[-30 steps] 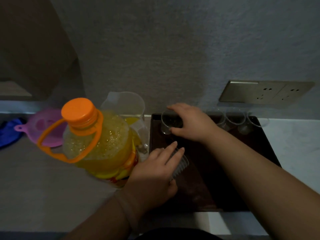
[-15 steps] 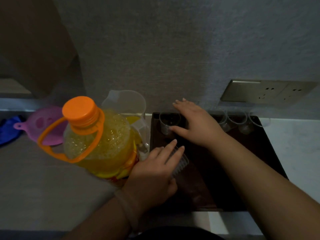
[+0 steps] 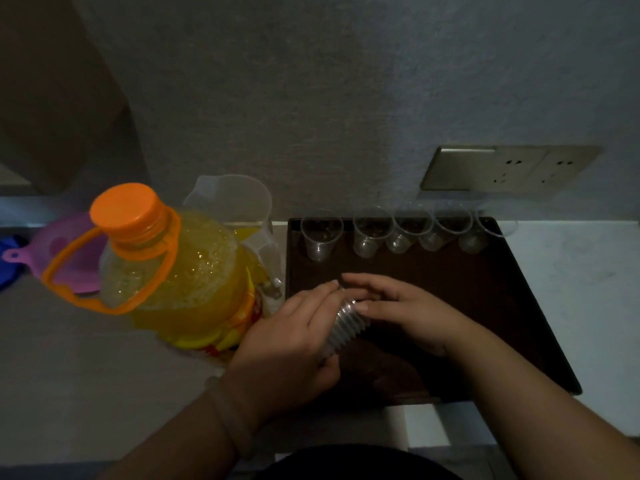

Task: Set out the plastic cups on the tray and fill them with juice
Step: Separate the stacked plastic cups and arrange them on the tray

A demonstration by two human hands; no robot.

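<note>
At the far left edge a blue cloth (image 3: 7, 268) is lying on the grey counter (image 3: 69, 375). A pink round plastic piece (image 3: 69, 244) is resting just beside it, partly behind the orange carry handle of the juice bottle (image 3: 180, 271). The bottle is standing upright with its orange cap (image 3: 124, 209) on, and foam is sitting on top of the yellow juice. Behind it, against the wall, a clear jug (image 3: 235, 206) is standing with a little yellow liquid showing low inside.

Just right of the bottle, the dark brown tray (image 3: 485, 323) is lying flat on the counter. The left hand (image 3: 291, 337) is hovering over the tray's near left part, near the bottle. Its fingers are wrapping round the lower half of a ribbed stack of cups (image 3: 346, 323), which is lying tilted in the palm. The right hand (image 3: 401, 313) is meeting it from the other side. Its thumb is pressing on the stack's upper end and its fingers are curling over the top, so both hands are gripping the stack between them. The light is too dim to tell whether a single cup is coming free.

Beyond the hands, well apart from them, a row of five clear cups (image 3: 405, 233) is standing upright along the tray's far edge. The four on the right are crowding close together, and the leftmost is standing slightly apart. Above the right end of the row, a metallic socket plate (image 3: 512, 168) is sitting on the wall.
</note>
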